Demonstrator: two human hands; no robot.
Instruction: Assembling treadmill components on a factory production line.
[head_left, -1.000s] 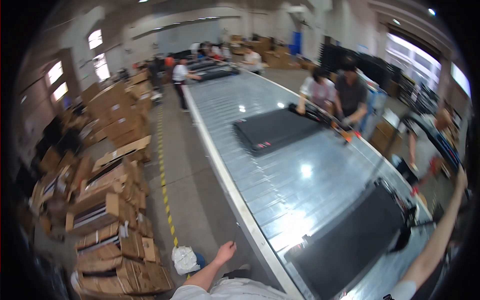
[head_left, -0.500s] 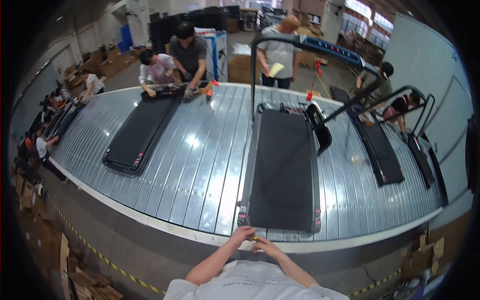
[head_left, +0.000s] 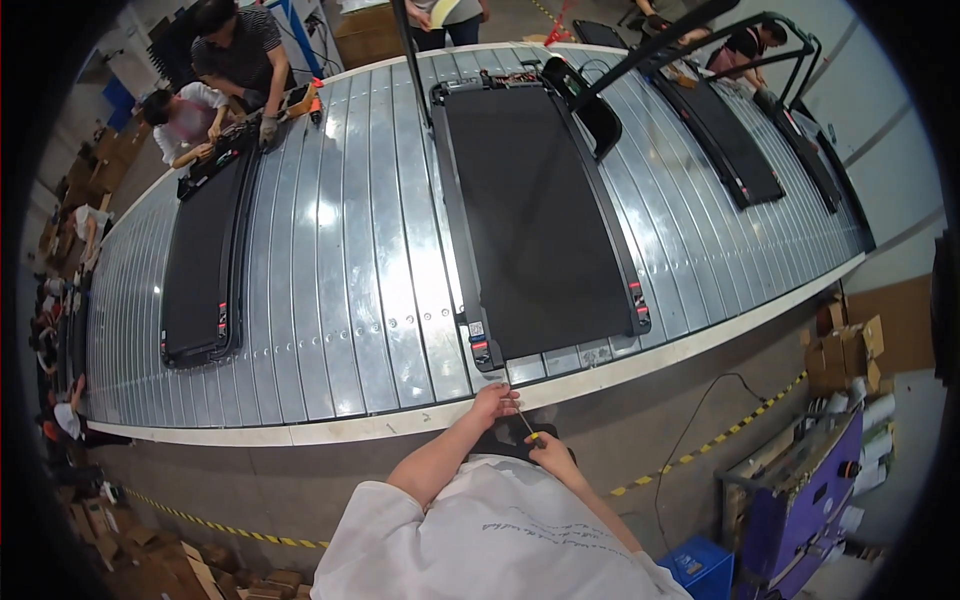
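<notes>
Holding a thin screwdriver [head_left: 524,420] between both hands, the person stands at the near edge of the conveyor bench [head_left: 330,300]. The tool runs diagonally: its tip points toward the near left corner of the middle treadmill [head_left: 530,210], and its yellow-tipped handle lies toward the person's body. The left hand [head_left: 495,403] is curled narrowly around the shaft near the tip, just at the bench's pale near rim. The right hand [head_left: 553,453] is closed on the handle end, close to the white shirt [head_left: 490,540].

The middle treadmill lies flat on the ribbed metal surface, its black belt running from near to far, with its upright frame [head_left: 640,55] at the far end. A second treadmill [head_left: 205,260] lies to the left, well apart, where two other people [head_left: 225,70] work at its far end. Further treadmills [head_left: 735,130] lie on the far right. A yellow-black floor line [head_left: 700,450] runs along the near right, beside a purple cart [head_left: 800,490] and cardboard boxes [head_left: 845,345].
</notes>
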